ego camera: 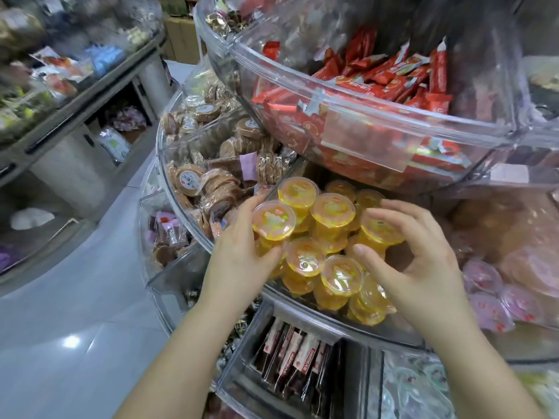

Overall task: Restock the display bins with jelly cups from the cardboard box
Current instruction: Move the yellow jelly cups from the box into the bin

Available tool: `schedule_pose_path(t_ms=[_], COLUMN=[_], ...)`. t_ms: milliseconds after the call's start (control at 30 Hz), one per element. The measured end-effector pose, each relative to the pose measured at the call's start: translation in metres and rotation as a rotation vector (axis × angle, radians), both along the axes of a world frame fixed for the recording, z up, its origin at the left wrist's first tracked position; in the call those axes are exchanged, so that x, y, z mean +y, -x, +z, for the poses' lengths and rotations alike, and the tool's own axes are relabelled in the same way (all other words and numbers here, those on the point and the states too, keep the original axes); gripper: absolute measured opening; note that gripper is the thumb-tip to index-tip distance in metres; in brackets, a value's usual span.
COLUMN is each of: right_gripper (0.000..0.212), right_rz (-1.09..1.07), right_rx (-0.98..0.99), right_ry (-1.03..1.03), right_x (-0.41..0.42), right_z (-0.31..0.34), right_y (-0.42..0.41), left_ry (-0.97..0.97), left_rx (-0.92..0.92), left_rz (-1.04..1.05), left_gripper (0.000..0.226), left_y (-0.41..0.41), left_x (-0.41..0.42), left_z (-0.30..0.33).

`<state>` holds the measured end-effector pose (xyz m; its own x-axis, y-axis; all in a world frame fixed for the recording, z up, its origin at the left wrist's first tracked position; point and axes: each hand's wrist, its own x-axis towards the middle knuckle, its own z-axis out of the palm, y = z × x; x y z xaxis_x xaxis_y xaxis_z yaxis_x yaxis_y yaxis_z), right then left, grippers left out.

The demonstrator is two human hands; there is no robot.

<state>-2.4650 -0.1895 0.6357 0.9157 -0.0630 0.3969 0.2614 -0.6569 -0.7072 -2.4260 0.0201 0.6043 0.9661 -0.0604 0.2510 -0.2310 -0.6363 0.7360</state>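
Several yellow jelly cups (pixel 331 213) with clear lids are piled in a clear curved display bin (pixel 305 311) on the middle tier. My left hand (pixel 239 255) grips one yellow cup (pixel 273 220) at the pile's left edge, thumb in front and fingers behind. My right hand (pixel 423 261) arches over the pile's right side, its fingers and thumb curled round another yellow cup (pixel 381 230). The cardboard box of jelly cups is not in view.
Pink jelly cups (pixel 496 294) fill the compartment to the right. Round wrapped biscuits (pixel 193 179) lie in the bin to the left. Red snack packets (pixel 384 77) fill the tier overhanging above. Dark packets (pixel 296 361) sit in the lower tier. A grey floor aisle (pixel 75 328) runs left.
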Motion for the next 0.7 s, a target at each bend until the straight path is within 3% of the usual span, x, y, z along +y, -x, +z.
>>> schedule_pose_path(t_ms=[233, 400, 467, 600, 700], right_gripper=[0.035, 0.035, 0.035, 0.026, 0.021], right_rz=[-0.022, -0.006, 0.004, 0.170, 0.390], right_rx=[-0.032, -0.055, -0.101, -0.141, -0.023], right_ry=[-0.052, -0.036, -0.014, -0.022, -0.052], right_x=[0.002, 0.009, 0.015, 0.049, 0.095], right_z=[-0.005, 0.003, 0.010, 0.021, 0.005], right_y=[0.005, 0.013, 0.018, 0.031, 0.047], left_ry=[-0.046, -0.069, -0.017, 0.218, 0.371], left_rx=[-0.024, 0.017, -0.030, -0.076, -0.033], left_rz=[0.045, 0.031, 0.056, 0.087, 0.186], left_gripper=[0.072, 0.087, 0.079, 0.037, 0.035], left_y=[-0.001, 0.008, 0.017, 0.052, 0.089], left_x=[-0.002, 0.004, 0.012, 0.043, 0.074], left_z=[-0.002, 0.002, 0.008, 0.011, -0.009])
